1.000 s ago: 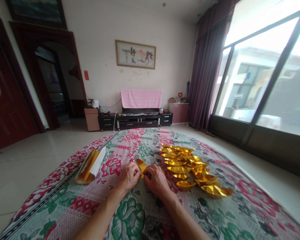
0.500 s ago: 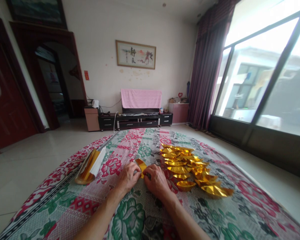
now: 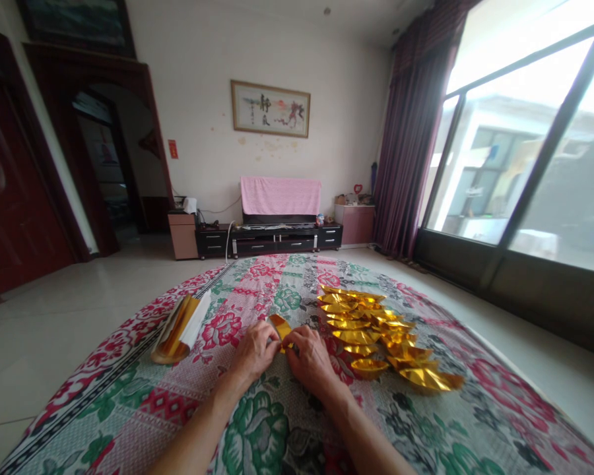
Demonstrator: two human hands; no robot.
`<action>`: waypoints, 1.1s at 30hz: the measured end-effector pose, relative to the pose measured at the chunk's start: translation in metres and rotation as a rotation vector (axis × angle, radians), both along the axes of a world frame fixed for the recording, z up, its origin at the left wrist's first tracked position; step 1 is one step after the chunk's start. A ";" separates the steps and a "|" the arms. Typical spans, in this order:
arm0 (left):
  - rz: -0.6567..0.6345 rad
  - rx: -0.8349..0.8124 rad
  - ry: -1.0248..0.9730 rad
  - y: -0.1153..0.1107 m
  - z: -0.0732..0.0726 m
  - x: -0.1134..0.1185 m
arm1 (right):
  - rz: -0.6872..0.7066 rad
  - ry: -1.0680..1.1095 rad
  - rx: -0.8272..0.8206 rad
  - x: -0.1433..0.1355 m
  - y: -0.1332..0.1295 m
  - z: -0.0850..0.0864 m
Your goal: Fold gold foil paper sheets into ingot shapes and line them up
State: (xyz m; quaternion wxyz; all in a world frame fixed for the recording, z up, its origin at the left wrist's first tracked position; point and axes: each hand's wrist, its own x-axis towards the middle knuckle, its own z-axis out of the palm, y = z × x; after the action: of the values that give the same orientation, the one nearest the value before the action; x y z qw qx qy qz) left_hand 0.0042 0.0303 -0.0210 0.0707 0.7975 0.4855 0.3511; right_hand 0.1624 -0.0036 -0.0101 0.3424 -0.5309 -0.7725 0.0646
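Observation:
A piece of gold foil paper (image 3: pixel 280 324) is held between my two hands over the patterned cloth. My left hand (image 3: pixel 256 346) pinches its left side, fingers curled in. My right hand (image 3: pixel 307 353) has its fingers closed on the lower right side. The fingertips hide part of the paper, so its folds are hard to make out. Right of my hands, several folded gold paper ingots (image 3: pixel 359 336) lie in overlapping rows. A loosely rolled stack of gold and white paper sheets (image 3: pixel 181 330) rests to the left.
A floral cloth (image 3: pixel 257 429) covers the rounded surface in front of me. Beyond it stand a low black TV cabinet (image 3: pixel 277 246) and a screen under a pink cloth (image 3: pixel 280 196). A large window (image 3: pixel 495 165) with a purple curtain (image 3: pixel 406 145) is on the right.
Both hands stay nearly in place around the gold foil paper, with only slight finger movement. The whole view has shifted a few pixels.

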 end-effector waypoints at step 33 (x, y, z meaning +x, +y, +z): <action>-0.110 0.015 -0.057 0.002 0.003 -0.010 | 0.018 0.012 0.000 0.001 -0.001 0.002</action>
State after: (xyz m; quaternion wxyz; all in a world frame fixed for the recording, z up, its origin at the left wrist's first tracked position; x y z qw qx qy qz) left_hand -0.0061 0.0327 -0.0181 0.0975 0.8131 0.4361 0.3729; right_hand 0.1636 -0.0044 -0.0079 0.3464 -0.5236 -0.7751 0.0707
